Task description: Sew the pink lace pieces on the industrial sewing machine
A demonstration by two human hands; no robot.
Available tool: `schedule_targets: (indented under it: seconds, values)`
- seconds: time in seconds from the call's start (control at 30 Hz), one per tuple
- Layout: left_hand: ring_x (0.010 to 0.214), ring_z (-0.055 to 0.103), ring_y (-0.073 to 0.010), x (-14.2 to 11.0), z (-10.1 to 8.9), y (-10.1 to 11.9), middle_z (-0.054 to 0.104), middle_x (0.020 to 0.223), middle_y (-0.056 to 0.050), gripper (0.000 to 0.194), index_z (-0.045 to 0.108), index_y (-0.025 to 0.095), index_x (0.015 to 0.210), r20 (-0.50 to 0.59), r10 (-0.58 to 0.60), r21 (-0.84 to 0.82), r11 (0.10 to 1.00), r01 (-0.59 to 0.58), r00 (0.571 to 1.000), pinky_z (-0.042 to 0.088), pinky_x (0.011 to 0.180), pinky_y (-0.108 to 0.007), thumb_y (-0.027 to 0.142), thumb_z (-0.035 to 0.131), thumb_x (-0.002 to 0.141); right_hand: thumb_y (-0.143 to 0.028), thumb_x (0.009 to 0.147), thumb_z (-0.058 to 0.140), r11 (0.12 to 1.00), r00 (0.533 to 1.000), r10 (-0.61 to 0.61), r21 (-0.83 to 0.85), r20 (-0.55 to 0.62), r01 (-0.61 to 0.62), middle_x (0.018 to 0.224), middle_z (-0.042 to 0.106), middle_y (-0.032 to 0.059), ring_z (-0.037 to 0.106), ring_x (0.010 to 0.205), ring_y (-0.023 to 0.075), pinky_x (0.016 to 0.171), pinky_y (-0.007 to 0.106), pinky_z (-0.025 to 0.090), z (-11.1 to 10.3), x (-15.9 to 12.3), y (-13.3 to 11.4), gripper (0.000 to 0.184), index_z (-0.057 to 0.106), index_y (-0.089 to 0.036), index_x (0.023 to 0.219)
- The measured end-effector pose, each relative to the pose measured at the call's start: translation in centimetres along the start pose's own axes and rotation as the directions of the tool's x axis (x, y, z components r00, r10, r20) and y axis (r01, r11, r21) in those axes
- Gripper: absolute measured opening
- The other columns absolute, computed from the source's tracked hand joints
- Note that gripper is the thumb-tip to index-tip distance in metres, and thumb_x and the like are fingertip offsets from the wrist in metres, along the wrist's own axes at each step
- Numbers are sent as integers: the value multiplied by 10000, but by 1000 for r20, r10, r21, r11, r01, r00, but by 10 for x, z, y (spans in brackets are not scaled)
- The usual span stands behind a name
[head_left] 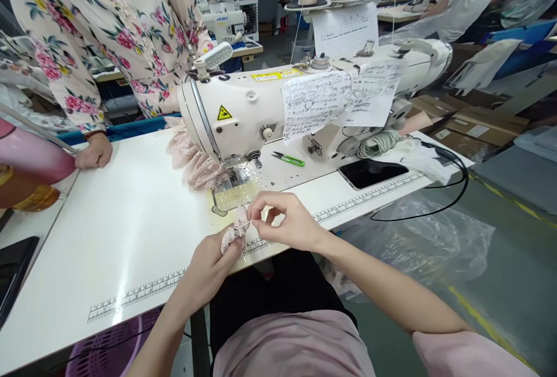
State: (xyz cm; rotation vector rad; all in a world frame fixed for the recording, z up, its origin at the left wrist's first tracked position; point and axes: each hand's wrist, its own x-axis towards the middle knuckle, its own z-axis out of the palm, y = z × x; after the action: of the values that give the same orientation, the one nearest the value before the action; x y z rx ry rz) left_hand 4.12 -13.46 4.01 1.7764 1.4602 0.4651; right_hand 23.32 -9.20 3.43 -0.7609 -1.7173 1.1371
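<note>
- Small pale pink fabric piece (228, 239) sits at the near edge of the surface (117, 209), bunched between the two hands, just near of the machine's needle area.
- Left hand (213, 264) closed around its lower part, thumb on top.
- Right hand (287, 223) in a narrow pinch, thumb and index on a thin white strand (247, 223) at the piece's right side (thread or elastic, cannot tell).
- Progress, as I judge it: partway through handling this piece. It is already gathered into folds; the strand is not yet freed or settled. Whether any seam is finished, too small to tell.
- Ruffled pink fabric (191, 156) lies left of the sewing machine (243, 98), reaching to its presser area; looks gathered, but how much sewing it lacks is unclear.
- Green snips (290, 159) lie on the machine bed, untouched; phone (374, 173) farther right.
- Far left, another person's fist (96, 151) rests on the surface.
</note>
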Motion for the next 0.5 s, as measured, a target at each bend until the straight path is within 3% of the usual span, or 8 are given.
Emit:
schedule_targets:
  seconds: [0.07,0.13,0.23,0.3,0.4,0.5]
  values:
    - [632,325,-130,-1,-7,1,383,687,41,303,347,219,736,67,26,8,1000,-26,997,298,607,-280,436,334,948,-183,735,608,930,983,154,321,102,-179,825,649,25,590,698,121,516,208,467,-4,1,3,45,566,-178,720]
    - [628,347,-129,-4,-15,-1,393,686,38,309,370,216,733,134,31,8,999,-33,990,321,603,-273,441,348,943,-206,752,606,807,953,207,512,222,-294,732,619,-4,573,649,109,577,245,516,-9,1,6,54,563,-177,736]
    - [638,418,-143,-10,-26,-7,443,679,24,323,470,210,736,191,-7,12,1000,5,982,370,578,-262,483,430,903,-184,739,593,729,931,180,593,316,-342,589,513,-51,542,632,91,704,257,515,-21,1,9,21,582,-168,730]
    - [661,468,-158,-15,-35,-11,502,696,8,330,539,205,752,183,-29,20,999,26,983,401,569,-257,510,489,869,-200,735,631,721,923,175,594,343,-358,637,560,-29,573,679,107,767,298,523,-32,2,10,49,599,-163,736]
    - [663,488,-163,-19,-46,-14,539,703,-2,357,561,201,749,146,-38,37,999,33,989,426,574,-255,532,485,861,-245,768,699,717,960,180,639,216,-278,677,599,-33,566,639,102,851,397,544,-46,5,12,116,600,-185,767]
    - [658,482,-163,-17,-51,-14,543,707,-4,377,537,205,743,126,-29,84,996,19,992,435,608,-264,533,418,886,-301,808,708,815,981,192,561,-32,-141,576,488,-80,465,553,81,780,349,556,-54,9,19,150,591,-211,780]
